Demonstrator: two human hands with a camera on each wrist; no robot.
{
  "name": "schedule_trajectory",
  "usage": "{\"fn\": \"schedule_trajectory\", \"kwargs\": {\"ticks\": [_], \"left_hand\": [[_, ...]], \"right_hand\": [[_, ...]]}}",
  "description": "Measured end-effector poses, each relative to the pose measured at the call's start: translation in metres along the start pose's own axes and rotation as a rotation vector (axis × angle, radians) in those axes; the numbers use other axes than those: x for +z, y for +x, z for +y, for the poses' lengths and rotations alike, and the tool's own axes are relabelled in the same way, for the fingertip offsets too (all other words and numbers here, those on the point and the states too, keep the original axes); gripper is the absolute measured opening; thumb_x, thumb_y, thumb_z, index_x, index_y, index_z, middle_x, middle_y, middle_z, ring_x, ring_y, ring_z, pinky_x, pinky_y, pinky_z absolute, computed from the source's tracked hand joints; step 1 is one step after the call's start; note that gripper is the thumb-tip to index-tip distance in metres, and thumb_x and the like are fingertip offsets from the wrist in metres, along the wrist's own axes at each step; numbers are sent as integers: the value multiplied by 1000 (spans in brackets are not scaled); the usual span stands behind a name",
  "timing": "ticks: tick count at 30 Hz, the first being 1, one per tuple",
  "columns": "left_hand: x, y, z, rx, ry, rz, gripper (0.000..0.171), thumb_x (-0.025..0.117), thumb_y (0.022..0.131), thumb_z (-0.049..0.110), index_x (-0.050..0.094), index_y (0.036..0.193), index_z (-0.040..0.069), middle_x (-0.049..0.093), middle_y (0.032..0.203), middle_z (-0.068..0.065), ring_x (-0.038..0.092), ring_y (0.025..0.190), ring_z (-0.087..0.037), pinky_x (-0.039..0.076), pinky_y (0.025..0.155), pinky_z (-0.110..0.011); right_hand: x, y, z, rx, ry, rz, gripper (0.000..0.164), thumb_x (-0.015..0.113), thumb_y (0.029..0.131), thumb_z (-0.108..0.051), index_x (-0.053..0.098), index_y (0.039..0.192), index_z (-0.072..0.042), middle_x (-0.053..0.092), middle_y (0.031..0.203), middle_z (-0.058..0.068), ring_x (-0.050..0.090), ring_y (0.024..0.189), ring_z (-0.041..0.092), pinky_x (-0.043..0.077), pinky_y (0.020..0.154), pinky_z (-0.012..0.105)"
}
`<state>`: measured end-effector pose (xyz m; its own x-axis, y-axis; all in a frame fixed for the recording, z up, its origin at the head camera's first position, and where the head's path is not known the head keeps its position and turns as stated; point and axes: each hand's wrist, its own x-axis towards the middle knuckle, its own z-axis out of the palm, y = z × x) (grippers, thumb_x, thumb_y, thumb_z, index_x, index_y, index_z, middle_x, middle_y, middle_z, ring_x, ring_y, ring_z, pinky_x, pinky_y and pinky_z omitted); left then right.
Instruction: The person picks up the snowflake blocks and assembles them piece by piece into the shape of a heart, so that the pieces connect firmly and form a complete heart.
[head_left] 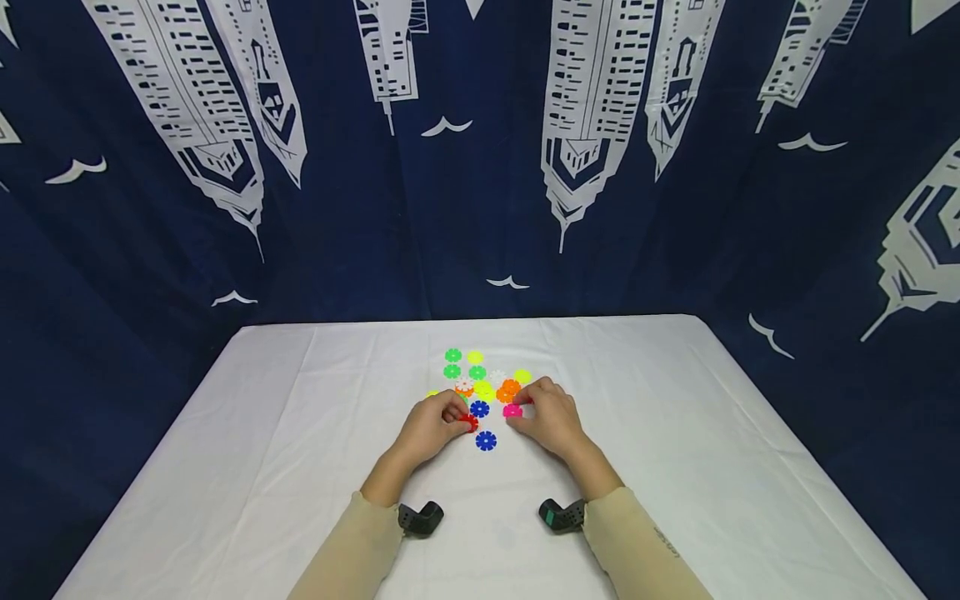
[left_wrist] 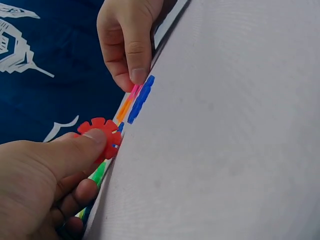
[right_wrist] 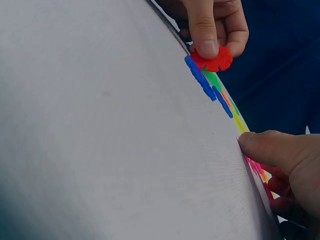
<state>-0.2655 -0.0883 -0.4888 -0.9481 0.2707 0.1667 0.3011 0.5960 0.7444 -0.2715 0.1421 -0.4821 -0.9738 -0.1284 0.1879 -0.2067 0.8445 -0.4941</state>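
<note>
– While your left hand (head_left: 429, 427) pinches the red, notched plastic disc (left_wrist: 111, 137) over the white tablecloth (head_left: 225, 467), how stands your right hand (head_left: 553, 421)?

– Narrow, at the pink, notched plastic disc (head_left: 512, 411); whether it grips, I cannot tell. Your beige sleeve's (head_left: 637, 542) dark lettering (head_left: 666, 542) is unreadable.

It looks like a makeshift recording corner, though the kind of building cannot be told: a navy curtain (head_left: 472, 217) printed with upside-down white skyscrapers (head_left: 600, 100) and bird shapes (head_left: 446, 127) encloses a bench (head_left: 750, 500) under white cloth (head_left: 225, 483), and black wrist cameras (head_left: 423, 520) are worn.
</note>
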Motion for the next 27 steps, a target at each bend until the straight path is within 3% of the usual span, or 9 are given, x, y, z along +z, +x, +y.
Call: {"fn": "schedule_trajectory", "kwargs": {"ticks": [7, 12, 16, 21, 27], "left_hand": [[-2, 0, 1, -24, -151, 60, 15, 79, 87, 16, 65, 93, 14, 68, 84, 3, 57, 78, -11, 49, 70, -21], [-7, 1, 10, -45, -337, 46, 13, 72, 92, 13, 62, 98, 7, 76, 90, -8, 67, 78, -21, 56, 68, -26], [-10, 1, 19, -50, -444, 0, 14, 67, 95, 11, 58, 103, 3, 77, 93, -16, 73, 80, -32, 62, 70, -34], [-15, 0, 30, 9, -460, 9, 18, 64, 97, 9, 62, 114, 4, 74, 90, -18, 69, 72, -27, 61, 65, -33], [-21, -3, 42, 83, -402, 49, 23, 65, 97, 11, 67, 120, 8, 70, 88, -24, 64, 65, -17, 57, 61, -23]], "right_hand": [[-4, -1, -2, -40, 30, 4, 33, 86, 76, -30, 69, 99, -14, 62, 96, 0, 55, 91, 18, 43, 89, 39], [-14, -1, -7, -105, 197, 32, 34, 83, 78, -20, 64, 106, -16, 68, 90, -3, 57, 77, 12, 48, 75, 27], [-23, -1, -13, -207, 336, 23, 35, 80, 81, -13, 63, 111, -16, 71, 96, -2, 59, 78, 9, 50, 70, 22], [-39, -4, -26, -288, 423, 22, 36, 79, 83, -10, 65, 116, -13, 73, 98, 1, 59, 76, 11, 51, 65, 21], [-54, -9, -39, -271, 423, -4, 33, 79, 85, -16, 68, 116, -15, 70, 90, -2, 59, 75, 14, 52, 65, 21]]}}
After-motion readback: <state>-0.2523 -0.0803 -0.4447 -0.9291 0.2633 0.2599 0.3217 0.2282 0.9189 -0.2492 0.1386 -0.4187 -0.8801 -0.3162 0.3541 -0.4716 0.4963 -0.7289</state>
